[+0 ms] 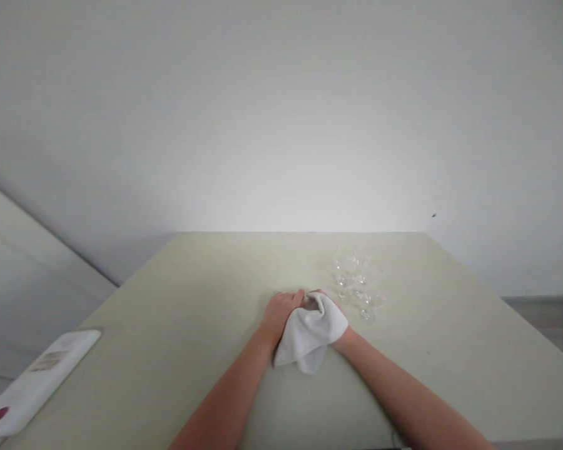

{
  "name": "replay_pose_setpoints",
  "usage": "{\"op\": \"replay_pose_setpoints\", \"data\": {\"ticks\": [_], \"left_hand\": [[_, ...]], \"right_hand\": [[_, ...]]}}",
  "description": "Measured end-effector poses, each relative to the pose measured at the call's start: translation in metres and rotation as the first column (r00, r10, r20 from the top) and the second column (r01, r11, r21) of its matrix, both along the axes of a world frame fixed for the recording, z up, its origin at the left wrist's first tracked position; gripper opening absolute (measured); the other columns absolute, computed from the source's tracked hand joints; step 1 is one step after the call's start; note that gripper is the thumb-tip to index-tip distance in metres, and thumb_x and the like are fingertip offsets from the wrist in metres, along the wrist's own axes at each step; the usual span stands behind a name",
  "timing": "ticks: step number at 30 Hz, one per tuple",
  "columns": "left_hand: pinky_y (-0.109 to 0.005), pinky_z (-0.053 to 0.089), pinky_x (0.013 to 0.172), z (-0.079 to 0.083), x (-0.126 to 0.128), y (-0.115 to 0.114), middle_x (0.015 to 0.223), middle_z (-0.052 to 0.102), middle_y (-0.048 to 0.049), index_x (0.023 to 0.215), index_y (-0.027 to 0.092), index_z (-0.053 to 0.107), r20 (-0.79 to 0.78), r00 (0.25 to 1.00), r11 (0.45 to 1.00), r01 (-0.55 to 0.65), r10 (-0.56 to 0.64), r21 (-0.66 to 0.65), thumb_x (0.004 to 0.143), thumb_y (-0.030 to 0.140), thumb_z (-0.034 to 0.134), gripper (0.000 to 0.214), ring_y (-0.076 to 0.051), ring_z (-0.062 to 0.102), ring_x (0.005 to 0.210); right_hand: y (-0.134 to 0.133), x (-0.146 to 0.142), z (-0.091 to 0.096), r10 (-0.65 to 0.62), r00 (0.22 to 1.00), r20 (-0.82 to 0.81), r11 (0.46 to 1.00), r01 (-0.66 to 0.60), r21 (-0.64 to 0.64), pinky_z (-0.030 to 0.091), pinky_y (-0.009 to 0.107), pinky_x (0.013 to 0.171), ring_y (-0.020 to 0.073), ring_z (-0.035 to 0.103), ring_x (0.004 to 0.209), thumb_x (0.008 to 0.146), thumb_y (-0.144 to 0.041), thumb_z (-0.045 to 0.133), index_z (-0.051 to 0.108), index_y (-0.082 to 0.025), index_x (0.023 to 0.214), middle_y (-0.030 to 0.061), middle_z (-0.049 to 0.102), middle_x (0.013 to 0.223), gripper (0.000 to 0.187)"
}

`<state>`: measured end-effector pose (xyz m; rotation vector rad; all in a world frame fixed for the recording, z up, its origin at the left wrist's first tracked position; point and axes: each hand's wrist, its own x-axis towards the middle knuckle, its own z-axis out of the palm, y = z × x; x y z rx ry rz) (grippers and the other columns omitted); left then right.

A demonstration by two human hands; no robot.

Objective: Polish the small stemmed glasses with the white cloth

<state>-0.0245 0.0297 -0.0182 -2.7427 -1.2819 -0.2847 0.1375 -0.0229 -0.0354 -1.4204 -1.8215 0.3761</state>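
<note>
A pale greenish-cream table (192, 300) bears a cluster of clear glassware (359, 279) right of its middle and a long white pack (40, 384) along its left edge.

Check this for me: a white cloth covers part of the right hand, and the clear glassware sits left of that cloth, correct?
Not left: the head view shows the clear glassware right of the white cloth. The cloth does cover part of the right hand.
</note>
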Motion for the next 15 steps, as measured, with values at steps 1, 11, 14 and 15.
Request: {"op": "replay_pose_setpoints", "data": {"ticks": [1, 11, 14, 15], "left_hand": [[-0.031, 0.045, 0.072, 0.0005, 0.0, 0.0003, 0.078, 0.07, -0.0074, 0.099, 0.018, 0.057, -0.024, 0.999, 1.0, -0.026, 0.026, -0.006, 0.097, 0.028, 0.043, 0.017, -0.022, 0.067, 0.077], [-0.029, 0.045, 0.069, 0.0031, -0.004, 0.0005, 0.081, 0.071, -0.0059, 0.106, 0.021, 0.054, 0.05, 0.981, 0.977, -0.181, 0.188, -0.114, 0.09, 0.031, 0.051, 0.019, -0.022, 0.069, 0.081], [-0.027, 0.043, 0.065, 0.002, -0.0058, 0.0042, 0.081, 0.071, -0.0051, 0.106, 0.022, 0.054, 0.057, 0.972, 0.963, -0.219, 0.23, -0.159, 0.091, 0.038, 0.049, 0.022, -0.021, 0.069, 0.079], [-0.026, 0.043, 0.064, 0.0015, -0.0062, 0.0058, 0.08, 0.071, -0.0049, 0.105, 0.022, 0.054, 0.052, 0.969, 0.958, -0.23, 0.242, -0.172, 0.092, 0.04, 0.048, 0.023, -0.02, 0.069, 0.077]], "right_hand": [[0.0019, -0.0009, -0.0004, 0.037, 0.999, 0.026, 0.999, -0.037, -0.002, 0.056, 0.035, 0.08, 0.0204, 0.063, 0.091, 0.086, -0.031, 0.062, 0.06, -0.021, 0.115, 0.008, 0.062, 0.107, 0.031], [0.003, -0.0006, -0.0038, 0.137, 0.967, 0.217, 0.969, -0.176, 0.171, 0.048, 0.044, 0.1, 0.0281, 0.051, 0.122, 0.083, -0.022, 0.061, 0.049, -0.024, 0.136, 0.0156, 0.05, 0.13, 0.054], [0.0026, 0.0012, -0.0027, 0.202, 0.974, 0.106, 0.97, -0.214, 0.113, 0.046, 0.041, 0.104, 0.0269, 0.05, 0.126, 0.082, -0.026, 0.064, 0.043, -0.023, 0.14, 0.0147, 0.048, 0.135, 0.062], [0.003, 0.0015, -0.0033, 0.221, 0.974, 0.051, 0.968, -0.225, 0.107, 0.045, 0.039, 0.105, 0.0256, 0.05, 0.126, 0.082, -0.026, 0.063, 0.042, -0.024, 0.141, 0.0136, 0.048, 0.136, 0.063]]}}
